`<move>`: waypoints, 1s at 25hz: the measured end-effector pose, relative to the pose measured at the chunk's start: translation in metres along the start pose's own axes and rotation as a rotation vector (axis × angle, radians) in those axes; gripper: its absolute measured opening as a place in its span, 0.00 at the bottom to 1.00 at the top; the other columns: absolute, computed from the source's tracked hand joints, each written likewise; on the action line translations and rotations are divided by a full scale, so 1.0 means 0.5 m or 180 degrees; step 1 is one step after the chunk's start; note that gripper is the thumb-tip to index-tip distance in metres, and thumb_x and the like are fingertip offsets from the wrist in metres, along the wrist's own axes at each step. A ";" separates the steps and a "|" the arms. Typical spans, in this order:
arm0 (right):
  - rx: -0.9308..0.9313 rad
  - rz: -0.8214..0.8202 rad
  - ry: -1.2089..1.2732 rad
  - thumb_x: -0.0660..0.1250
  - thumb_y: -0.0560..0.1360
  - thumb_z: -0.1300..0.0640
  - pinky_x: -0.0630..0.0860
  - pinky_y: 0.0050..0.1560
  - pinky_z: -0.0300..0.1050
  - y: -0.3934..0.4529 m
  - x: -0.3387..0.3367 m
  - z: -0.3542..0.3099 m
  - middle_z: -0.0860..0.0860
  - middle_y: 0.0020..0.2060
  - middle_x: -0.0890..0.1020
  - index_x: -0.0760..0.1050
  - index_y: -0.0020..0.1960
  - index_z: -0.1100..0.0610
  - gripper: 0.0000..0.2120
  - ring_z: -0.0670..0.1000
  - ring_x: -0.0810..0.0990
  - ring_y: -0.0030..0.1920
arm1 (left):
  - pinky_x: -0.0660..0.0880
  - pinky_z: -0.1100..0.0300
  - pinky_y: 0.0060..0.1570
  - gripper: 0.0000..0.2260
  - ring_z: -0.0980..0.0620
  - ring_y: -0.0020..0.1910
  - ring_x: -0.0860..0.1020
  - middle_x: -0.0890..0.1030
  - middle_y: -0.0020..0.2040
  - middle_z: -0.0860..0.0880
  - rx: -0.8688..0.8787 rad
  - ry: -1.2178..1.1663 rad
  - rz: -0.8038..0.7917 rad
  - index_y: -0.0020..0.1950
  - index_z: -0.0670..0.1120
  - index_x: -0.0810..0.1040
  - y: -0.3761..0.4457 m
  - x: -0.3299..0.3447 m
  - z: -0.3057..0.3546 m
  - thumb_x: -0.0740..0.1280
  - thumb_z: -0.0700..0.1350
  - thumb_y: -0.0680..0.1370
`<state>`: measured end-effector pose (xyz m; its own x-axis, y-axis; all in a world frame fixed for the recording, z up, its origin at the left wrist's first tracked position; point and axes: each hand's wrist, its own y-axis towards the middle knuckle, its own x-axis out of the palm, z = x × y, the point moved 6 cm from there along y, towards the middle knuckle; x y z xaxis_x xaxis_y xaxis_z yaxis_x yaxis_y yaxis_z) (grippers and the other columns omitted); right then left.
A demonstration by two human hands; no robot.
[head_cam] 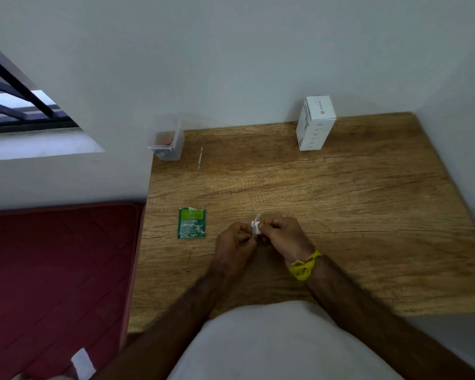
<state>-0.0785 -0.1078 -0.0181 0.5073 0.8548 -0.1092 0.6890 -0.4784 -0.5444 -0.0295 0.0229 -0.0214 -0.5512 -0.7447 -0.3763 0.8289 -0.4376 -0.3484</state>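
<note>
Both hands meet low over the worktop: left hand and right hand each keep a curled-finger grip pinching a small white piece between them, right of a torn green sachet

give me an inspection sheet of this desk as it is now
surface: wooden table, set in a wall corner
job's things: small white piece between both hands; torn green sachet flat on the table, left of them
clutter: white box upright at the back; clear tub at back left corner; thin white stick beside it
grippers: left hand and right hand both pinch the white piece
cables: nothing seen
surroundings: red mattress left of the table; barred window; yellow band on right wrist
</note>
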 end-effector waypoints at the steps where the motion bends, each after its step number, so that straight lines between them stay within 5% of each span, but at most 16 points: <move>1: 0.0104 0.0033 0.0115 0.68 0.77 0.65 0.71 0.27 0.34 0.006 -0.001 0.001 0.50 0.29 0.80 0.83 0.42 0.62 0.06 0.44 0.77 0.28 | 0.81 0.55 0.40 0.08 0.55 0.40 0.84 0.86 0.42 0.50 0.0022 0.0043 -0.0023 0.47 0.54 0.78 0.001 0.001 0.000 0.72 0.40 0.76; 5: 0.0479 0.0232 0.0913 0.68 0.77 0.63 0.73 0.31 0.40 0.018 -0.013 0.008 0.54 0.31 0.80 0.81 0.42 0.61 0.06 0.50 0.77 0.29 | 0.82 0.44 0.47 0.07 0.51 0.44 0.85 0.87 0.42 0.50 -0.0058 -0.0085 -0.0078 0.49 0.49 0.79 0.002 0.000 0.001 0.71 0.48 0.73; 7: -0.0230 0.0888 0.0322 0.69 0.77 0.62 0.75 0.38 0.37 0.006 -0.050 -0.002 0.51 0.37 0.82 0.83 0.46 0.61 0.05 0.48 0.80 0.37 | 0.81 0.41 0.50 0.08 0.49 0.46 0.86 0.87 0.44 0.48 -0.0148 -0.0283 -0.0079 0.48 0.48 0.78 0.005 0.000 -0.003 0.72 0.47 0.72; 9: -0.1538 0.1359 -0.0843 0.67 0.78 0.62 0.72 0.44 0.33 -0.024 -0.071 -0.030 0.48 0.43 0.80 0.82 0.50 0.60 0.05 0.46 0.78 0.45 | 0.81 0.41 0.51 0.10 0.50 0.46 0.86 0.87 0.43 0.47 -0.0186 -0.0343 -0.0096 0.48 0.46 0.77 0.011 0.001 -0.003 0.74 0.46 0.70; 11: -0.2709 0.1079 -0.1722 0.64 0.79 0.63 0.73 0.50 0.36 -0.035 -0.054 -0.028 0.50 0.48 0.79 0.81 0.54 0.60 0.08 0.47 0.77 0.50 | 0.82 0.42 0.48 0.13 0.49 0.44 0.85 0.86 0.42 0.47 -0.0110 -0.0187 -0.0067 0.45 0.48 0.77 0.015 0.000 0.004 0.73 0.51 0.65; 14: -0.3564 0.0701 -0.2628 0.61 0.80 0.60 0.77 0.52 0.47 -0.028 -0.024 -0.003 0.57 0.52 0.81 0.80 0.58 0.63 0.13 0.55 0.79 0.52 | 0.81 0.47 0.45 0.09 0.47 0.42 0.83 0.84 0.42 0.46 0.0097 0.0208 -0.0041 0.38 0.54 0.76 0.019 -0.001 0.019 0.75 0.44 0.71; 21: -0.4125 0.0529 -0.3223 0.65 0.78 0.60 0.80 0.52 0.54 -0.010 -0.018 0.014 0.61 0.53 0.82 0.80 0.58 0.66 0.13 0.59 0.81 0.52 | 0.80 0.60 0.37 0.07 0.54 0.37 0.84 0.85 0.40 0.48 0.0090 0.0112 -0.0211 0.47 0.44 0.78 0.023 -0.001 0.011 0.73 0.36 0.73; 25: -0.4318 0.0445 -0.3348 0.65 0.78 0.60 0.79 0.53 0.55 -0.009 -0.017 0.022 0.62 0.53 0.82 0.80 0.58 0.66 0.13 0.59 0.81 0.52 | 0.80 0.57 0.35 0.08 0.53 0.37 0.85 0.86 0.38 0.47 0.0109 0.0061 -0.0359 0.50 0.41 0.77 0.029 0.001 0.010 0.72 0.35 0.74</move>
<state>-0.0918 -0.1105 -0.0239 0.4480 0.2846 -0.8475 0.8646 0.1034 0.4917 -0.0172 0.0136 -0.0224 -0.6427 -0.6800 -0.3529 0.7641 -0.5354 -0.3599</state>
